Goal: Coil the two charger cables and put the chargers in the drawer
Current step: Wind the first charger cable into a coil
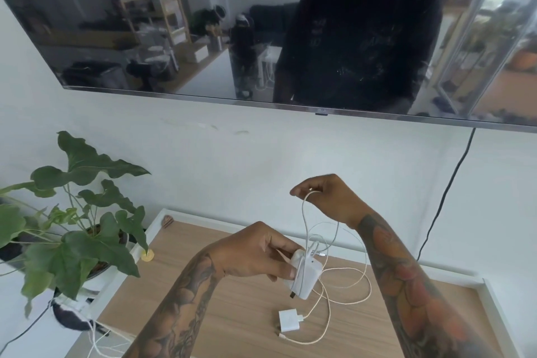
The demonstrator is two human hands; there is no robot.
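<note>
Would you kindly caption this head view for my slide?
Left hand holds a white charger while right hand pinches its cable; a second charger lies on the table.

Left hand (255, 253) low, fingers curled; right hand (325, 197) raised, fingers pinched

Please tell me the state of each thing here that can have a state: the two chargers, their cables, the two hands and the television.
Larger charger: held in the air by left hand.
Its cable: partly coiled, lifted by right hand.
Small charger: lying on the table.
Its cable: loose, uncoiled.
Television: off.
</note>
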